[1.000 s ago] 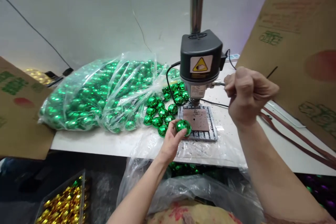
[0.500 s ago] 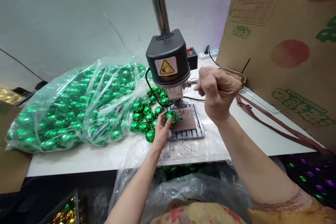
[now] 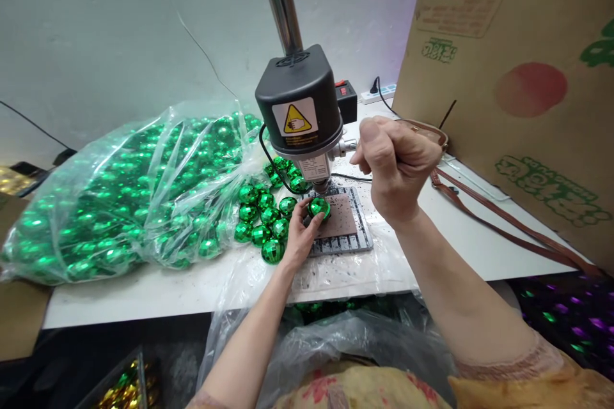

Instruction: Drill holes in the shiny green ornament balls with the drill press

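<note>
A small drill press (image 3: 300, 102) with a black motor housing and a hand warning label stands on the white table. My left hand (image 3: 302, 230) holds a shiny green faceted ball (image 3: 319, 208) between thumb and fingers, over the slotted metal base (image 3: 343, 244) and just below the chuck. To the right of the machine, my right hand (image 3: 398, 163) is closed at the end of the silver side lever (image 3: 346, 146); the fist hides the grip. Several loose green balls (image 3: 272, 250) lie left of the base.
A clear plastic bag full of green balls (image 3: 119, 198) fills the table's left side. At the right stand a large cardboard box (image 3: 499, 140) and a brown strap (image 3: 508, 225). Dark chips litter the base. A power strip (image 3: 378, 94) lies behind.
My left hand has moved the green ball slightly right and up, closer beneath the chuck. My right hand stays closed at the lever. The view has shifted a little.
</note>
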The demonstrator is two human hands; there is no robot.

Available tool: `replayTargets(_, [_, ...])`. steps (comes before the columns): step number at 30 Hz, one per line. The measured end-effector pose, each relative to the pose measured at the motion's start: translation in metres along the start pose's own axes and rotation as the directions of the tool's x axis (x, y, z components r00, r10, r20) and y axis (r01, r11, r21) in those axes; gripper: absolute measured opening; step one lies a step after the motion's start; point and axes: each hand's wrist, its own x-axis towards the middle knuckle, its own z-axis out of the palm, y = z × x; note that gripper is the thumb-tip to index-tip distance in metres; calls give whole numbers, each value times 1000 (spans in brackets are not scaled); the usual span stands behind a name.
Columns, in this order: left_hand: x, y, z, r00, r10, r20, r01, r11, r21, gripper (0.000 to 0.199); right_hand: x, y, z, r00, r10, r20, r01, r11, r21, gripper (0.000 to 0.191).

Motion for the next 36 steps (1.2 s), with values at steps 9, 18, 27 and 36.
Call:
replayTargets(9, [5, -4, 3, 997, 82, 0, -80, 980, 179, 53, 0, 0, -1, 1000, 1, 8, -1, 1000, 29, 40])
replayTargets(18, [2, -4, 14, 991, 128, 39, -134, 958, 253, 53, 5, -8, 2, 984, 175, -7, -175, 984, 42, 42])
replayTargets(27, [1, -3, 16, 992, 119, 40, -125, 968, 217, 53, 4, -8, 2, 990, 142, -19, -143, 989, -48, 42])
replayTargets(36, [-1, -1, 19, 990, 136, 27, -138, 965, 223, 51, -12, 0, 2, 995, 26, -92, -30, 999, -41, 38])
